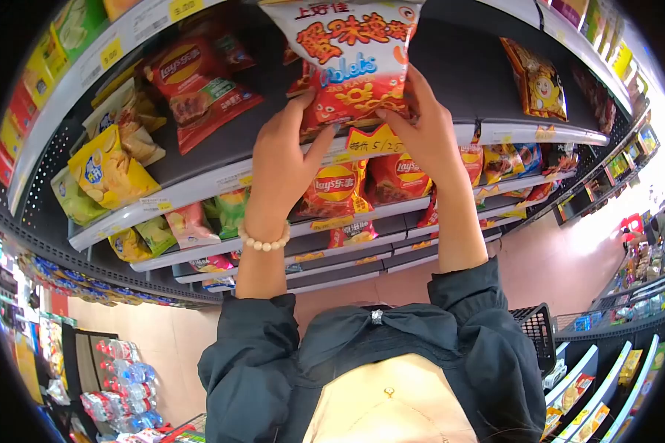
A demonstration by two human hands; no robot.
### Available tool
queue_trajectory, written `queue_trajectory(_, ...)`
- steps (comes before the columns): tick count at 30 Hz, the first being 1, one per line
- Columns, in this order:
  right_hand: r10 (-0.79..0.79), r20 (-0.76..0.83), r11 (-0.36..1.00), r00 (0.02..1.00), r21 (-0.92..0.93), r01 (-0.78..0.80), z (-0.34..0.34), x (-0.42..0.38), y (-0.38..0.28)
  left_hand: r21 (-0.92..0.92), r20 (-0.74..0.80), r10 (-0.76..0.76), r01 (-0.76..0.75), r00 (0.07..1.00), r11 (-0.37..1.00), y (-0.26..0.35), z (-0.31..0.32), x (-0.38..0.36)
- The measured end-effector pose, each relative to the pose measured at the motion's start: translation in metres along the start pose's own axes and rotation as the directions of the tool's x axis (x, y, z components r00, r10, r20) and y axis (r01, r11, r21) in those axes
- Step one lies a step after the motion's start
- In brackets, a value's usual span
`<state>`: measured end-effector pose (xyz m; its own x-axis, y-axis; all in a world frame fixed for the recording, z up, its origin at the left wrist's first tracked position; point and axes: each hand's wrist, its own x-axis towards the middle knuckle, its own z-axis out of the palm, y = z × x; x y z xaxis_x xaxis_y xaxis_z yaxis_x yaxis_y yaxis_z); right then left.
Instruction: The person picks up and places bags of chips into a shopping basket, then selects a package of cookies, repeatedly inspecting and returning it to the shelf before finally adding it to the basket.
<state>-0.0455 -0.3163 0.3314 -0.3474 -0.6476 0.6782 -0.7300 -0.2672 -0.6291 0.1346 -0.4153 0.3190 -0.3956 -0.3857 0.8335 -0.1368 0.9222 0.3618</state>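
Note:
Both of my hands grip a white and red snack bag (358, 66) with orange crab pictures, upright at the front of a dark shelf. My left hand (284, 148), with a beaded bracelet (264, 242) at its wrist, holds the bag's lower left side. On the lower right side, the fingers of my right hand (425, 125) wrap round the edge. Just below the bag a yellow price sign (375, 142) hangs on the shelf edge. More red packaging shows partly behind the bag's left side.
Left on this shelf lie a red Lay's bag (196, 92) and a yellow bag (111, 168); a brown bag (537, 80) stands right. Lower shelves hold red Lay's bags (332, 188). Bottle packs (122, 387) stand on the floor at left, a black basket (533, 336) at right.

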Motion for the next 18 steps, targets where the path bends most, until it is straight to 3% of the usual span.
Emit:
queue_trajectory(4,-0.008,0.061,0.999,0.998,0.053,0.005,-0.011,-0.004,-0.007,-0.002,-0.029,0.002,-0.002,1.000,1.000,0.001,0.008,-0.001)
queue_trajectory(7,-0.006,0.103,0.997,0.995,0.073,-0.001,-0.017,-0.008,-0.007,-0.019,-0.012,-0.083,0.083,0.996,0.996,0.004,0.009,-0.002)
queue_trajectory(8,-0.001,0.118,0.997,0.993,0.072,-0.007,-0.020,-0.010,-0.007,0.022,-0.059,-0.016,0.017,0.998,1.000,0.005,0.009,-0.002)
queue_trajectory(11,-0.134,0.031,0.987,0.990,-0.085,0.137,-0.024,-0.021,0.006,0.112,-0.207,0.136,-0.115,0.969,0.987,0.010,0.010,-0.005)
queue_trajectory(14,-0.149,-0.117,0.982,0.982,-0.135,0.133,-0.037,-0.045,0.010,0.087,-0.383,0.195,-0.175,0.903,0.981,0.018,0.009,-0.027)
queue_trajectory(17,-0.050,-0.268,0.994,0.962,-0.107,0.022,-0.045,-0.090,0.043,-0.130,-0.496,0.130,-0.222,0.858,0.966,0.020,0.029,-0.058)
queue_trajectory(18,0.015,-0.275,0.987,0.961,-0.149,-0.058,-0.050,-0.110,0.056,-0.176,-0.437,0.087,-0.180,0.895,0.968,0.027,0.035,-0.071)
